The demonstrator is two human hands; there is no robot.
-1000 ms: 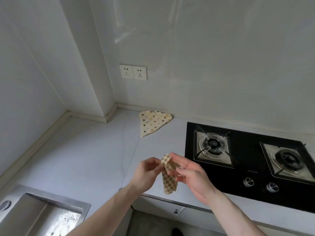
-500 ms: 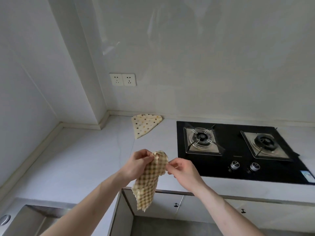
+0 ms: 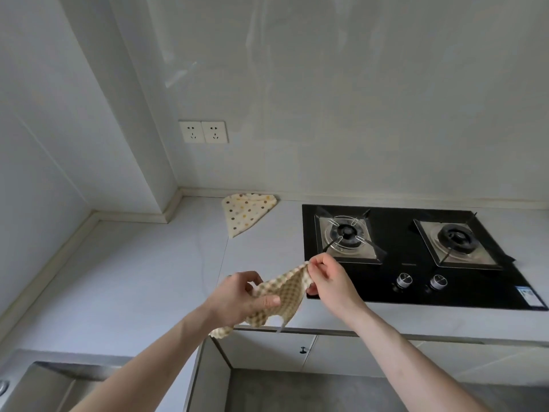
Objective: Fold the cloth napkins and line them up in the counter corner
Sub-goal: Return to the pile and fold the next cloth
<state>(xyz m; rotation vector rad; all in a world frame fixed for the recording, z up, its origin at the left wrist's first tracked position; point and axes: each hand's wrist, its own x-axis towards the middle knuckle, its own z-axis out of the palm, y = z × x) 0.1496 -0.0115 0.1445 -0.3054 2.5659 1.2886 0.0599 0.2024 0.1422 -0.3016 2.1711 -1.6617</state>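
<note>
left hand (image 3: 237, 295) grips checked napkin (image 3: 282, 292) | right hand (image 3: 329, 278) pinches its corner | dotted napkin (image 3: 245, 211) folded by wall

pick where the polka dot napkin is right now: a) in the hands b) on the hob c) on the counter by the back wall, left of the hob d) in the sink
c: the polka dot napkin lies folded on the counter against the back wall, left of the hob.

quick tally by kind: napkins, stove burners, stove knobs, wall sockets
napkins: 2, checked napkin held by left hand and right hand, dotted napkin on the counter
burners: 2
knobs: 2
sockets: 2
total: 8
</note>
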